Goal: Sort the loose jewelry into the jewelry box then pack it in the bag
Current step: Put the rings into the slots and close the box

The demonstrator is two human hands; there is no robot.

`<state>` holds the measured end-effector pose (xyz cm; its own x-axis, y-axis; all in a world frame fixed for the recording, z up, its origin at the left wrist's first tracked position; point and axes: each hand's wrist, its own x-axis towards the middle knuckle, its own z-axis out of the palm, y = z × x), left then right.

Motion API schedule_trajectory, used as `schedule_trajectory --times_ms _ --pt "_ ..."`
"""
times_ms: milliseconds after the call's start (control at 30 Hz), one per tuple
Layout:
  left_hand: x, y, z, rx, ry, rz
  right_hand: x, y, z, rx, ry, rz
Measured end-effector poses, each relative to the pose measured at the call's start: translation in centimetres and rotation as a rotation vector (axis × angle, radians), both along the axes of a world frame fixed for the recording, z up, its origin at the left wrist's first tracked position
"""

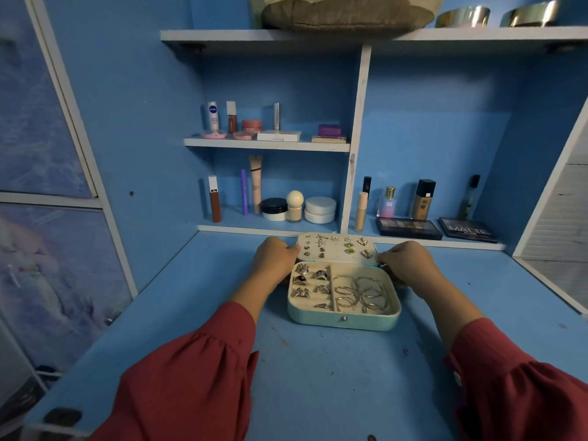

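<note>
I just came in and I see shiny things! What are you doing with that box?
A person holds the open lid of a teal jewelry box on the blue desk, left hand and right hand gripping its sides. Earrings sit in the lid, rings and hoops in the tray. No bag is visible.

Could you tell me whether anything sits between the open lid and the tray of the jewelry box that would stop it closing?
Nothing visible does. The left hand and right hand hold the lid by its side edges, and the rings and hoops lie inside the tray.
</note>
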<state>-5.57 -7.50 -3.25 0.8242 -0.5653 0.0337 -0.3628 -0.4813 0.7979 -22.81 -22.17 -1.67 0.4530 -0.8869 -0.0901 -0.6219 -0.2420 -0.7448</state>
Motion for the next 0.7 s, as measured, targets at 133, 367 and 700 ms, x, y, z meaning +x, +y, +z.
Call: schedule_trajectory --times_ms 133,367,700 --pt "-0.1 0.3 0.4 0.023 -0.004 -0.056 0.0 0.2 -0.1 -0.17 0.04 0.045" --pt "0.1 2.5 1.0 -0.084 0.001 -0.265 0.8 1.9 -0.1 -0.291 0.015 0.211" --pt "-0.2 2.7 1.1 -0.105 -0.11 -0.327 1.3 4.1 -0.2 -0.465 -0.142 0.407"
